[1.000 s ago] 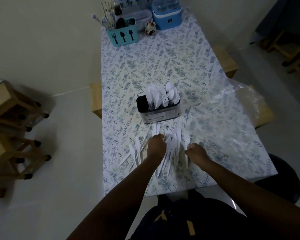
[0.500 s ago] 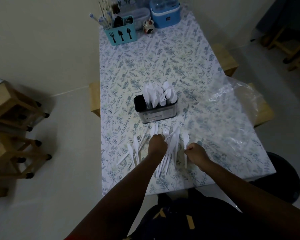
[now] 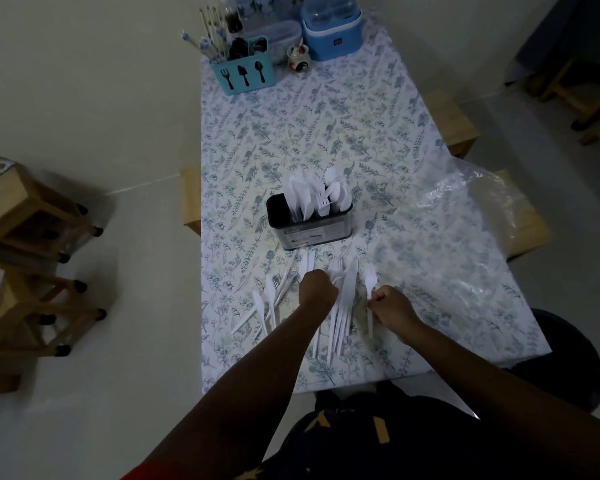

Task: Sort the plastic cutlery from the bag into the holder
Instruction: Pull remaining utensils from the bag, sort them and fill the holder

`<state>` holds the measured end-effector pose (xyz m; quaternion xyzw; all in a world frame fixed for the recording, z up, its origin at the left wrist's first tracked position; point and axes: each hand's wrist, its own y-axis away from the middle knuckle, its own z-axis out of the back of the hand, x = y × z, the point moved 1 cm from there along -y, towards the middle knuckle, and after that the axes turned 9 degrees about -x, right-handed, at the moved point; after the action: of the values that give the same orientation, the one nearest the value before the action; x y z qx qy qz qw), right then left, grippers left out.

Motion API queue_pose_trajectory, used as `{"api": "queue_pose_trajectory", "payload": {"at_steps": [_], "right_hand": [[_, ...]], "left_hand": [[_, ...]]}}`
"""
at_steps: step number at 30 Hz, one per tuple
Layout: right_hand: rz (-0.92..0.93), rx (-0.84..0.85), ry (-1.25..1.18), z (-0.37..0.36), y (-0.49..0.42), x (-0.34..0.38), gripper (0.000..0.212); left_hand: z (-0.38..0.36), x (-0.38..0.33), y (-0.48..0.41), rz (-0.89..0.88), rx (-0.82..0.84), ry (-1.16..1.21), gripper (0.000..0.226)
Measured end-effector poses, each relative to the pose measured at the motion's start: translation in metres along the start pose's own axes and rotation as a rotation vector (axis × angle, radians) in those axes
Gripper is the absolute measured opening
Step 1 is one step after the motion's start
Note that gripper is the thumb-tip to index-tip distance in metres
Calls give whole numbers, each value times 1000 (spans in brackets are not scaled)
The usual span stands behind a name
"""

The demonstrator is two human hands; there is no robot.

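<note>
Counting what lies before you: one black holder (image 3: 312, 233), one clear plastic bag (image 3: 465, 209), and a loose heap of white plastic cutlery (image 3: 343, 313) too overlapped to number piece by piece.

The holder stands upright at mid-frame on the floral-clothed table (image 3: 291, 133). Knives (image 3: 298, 195) stand in it towards its left, forks (image 3: 323, 202) in the middle and spoons (image 3: 336, 188) at its right end, all with heads up. The bag lies crumpled and flat at the right edge of the table.

The loose cutlery sits just below the holder, handles mostly pointing down the frame, with a smaller scatter (image 3: 271, 303) fanned out lower left of it.

Your left hand (image 3: 317, 289) is clenched over the heap; whether it actually grasps any pieces cannot be told. Your right hand (image 3: 390, 303) pinches the handle of a single fork (image 3: 370, 280), tines pointing up the frame, just right of the heap.

At the top of the frame stand one teal caddy (image 3: 245, 74) printed with fork, knife and spoon shapes, holding utensils, and one blue container (image 3: 331, 36).
</note>
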<state>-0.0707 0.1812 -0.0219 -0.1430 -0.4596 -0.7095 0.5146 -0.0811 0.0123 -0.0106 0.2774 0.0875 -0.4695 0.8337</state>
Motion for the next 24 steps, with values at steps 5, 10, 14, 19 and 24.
{"api": "queue_pose_trajectory", "payload": {"at_steps": [5,10,14,19,24], "right_hand": [[16,0,32,5,-4,2,35],[40,31,46,12,-11,3,23],[9,72,-52,16,-17,5,15],[-54,132,-153,16,-20,8,14],[-45,229,-161,5,-13,17,22]], "left_hand": [[-3,-1,0,18,42,-25,14],[-1,1,-1,39,99,-8,22],[6,7,-1,73,152,81,43],[14,30,7,169,195,381,42],[32,43,28,180,111,589,14]]}}
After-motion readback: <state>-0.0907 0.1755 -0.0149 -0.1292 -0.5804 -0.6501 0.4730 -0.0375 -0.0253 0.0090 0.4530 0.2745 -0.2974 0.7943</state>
